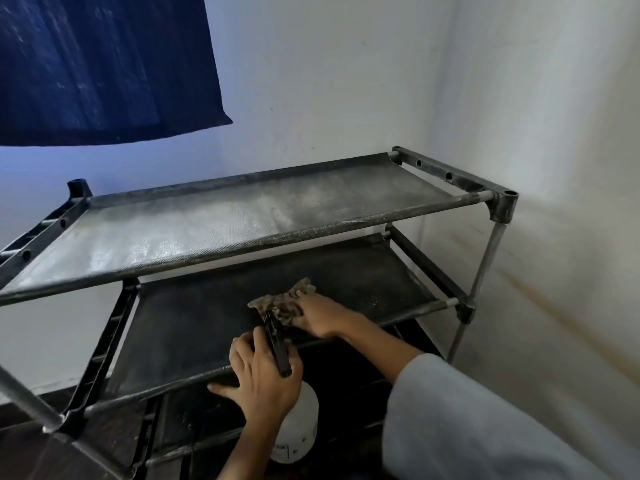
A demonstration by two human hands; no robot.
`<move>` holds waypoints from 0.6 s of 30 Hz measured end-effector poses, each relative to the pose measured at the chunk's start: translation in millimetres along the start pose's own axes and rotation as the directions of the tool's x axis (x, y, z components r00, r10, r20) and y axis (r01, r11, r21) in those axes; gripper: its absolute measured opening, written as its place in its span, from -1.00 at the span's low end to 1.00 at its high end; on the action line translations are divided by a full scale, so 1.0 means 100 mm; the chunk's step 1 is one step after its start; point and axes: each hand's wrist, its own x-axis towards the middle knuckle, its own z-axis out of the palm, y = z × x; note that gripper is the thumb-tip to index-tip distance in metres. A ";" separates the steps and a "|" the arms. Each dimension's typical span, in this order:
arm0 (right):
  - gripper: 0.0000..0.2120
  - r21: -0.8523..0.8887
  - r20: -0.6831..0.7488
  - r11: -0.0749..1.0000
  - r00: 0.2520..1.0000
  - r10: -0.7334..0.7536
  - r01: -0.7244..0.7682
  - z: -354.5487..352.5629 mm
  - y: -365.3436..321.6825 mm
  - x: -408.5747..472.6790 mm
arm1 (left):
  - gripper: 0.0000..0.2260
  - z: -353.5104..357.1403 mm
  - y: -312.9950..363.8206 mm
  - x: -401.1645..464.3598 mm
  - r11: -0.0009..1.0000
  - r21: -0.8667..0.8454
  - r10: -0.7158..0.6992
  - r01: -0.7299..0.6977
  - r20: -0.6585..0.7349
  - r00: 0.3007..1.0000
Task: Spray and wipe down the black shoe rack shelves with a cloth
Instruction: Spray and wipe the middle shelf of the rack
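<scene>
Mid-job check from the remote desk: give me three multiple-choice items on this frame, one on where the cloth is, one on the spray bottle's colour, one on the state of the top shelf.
1. Where is the cloth?
A. On the top shelf
B. On the second shelf, under the right hand
C. On the floor

2. What colour is the body of the spray bottle?
A. White
B. Red
C. Green

3. How does the top shelf look?
A. Wiped to an even black
B. Loaded with shoes
C. Coated with pale dust or spray

Key: 1 B, the right hand presses the cloth onto the second shelf. 2 A, the bottle gripped by the left hand is white below its black trigger head. 3 C, a greyish film covers the top shelf, while the second one looks darker.
</scene>
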 end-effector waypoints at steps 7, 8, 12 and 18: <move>-0.57 -0.032 -0.321 0.868 0.827 0.461 -0.496 -0.44 0.99 -0.31 | -0.81 0.02 -0.02 -0.02 0.999 0.002 0.047 -0.047 -0.016 0.999; -0.56 -0.018 -0.352 0.839 0.789 0.504 -0.544 -0.45 1.01 -0.34 | -0.81 0.02 -0.02 -0.02 0.998 0.014 0.058 -0.058 -0.012 0.998; -0.56 0.073 -0.315 0.815 0.762 0.566 -0.575 -0.28 0.47 -0.18 | -0.79 0.02 -0.02 -0.04 0.997 0.049 0.056 -0.055 -0.021 0.998; -0.73 0.163 0.042 0.986 0.999 0.022 -0.029 0.02 -0.24 -0.17 | -0.53 0.02 -0.08 -0.02 0.983 0.166 0.082 -0.078 -0.016 0.996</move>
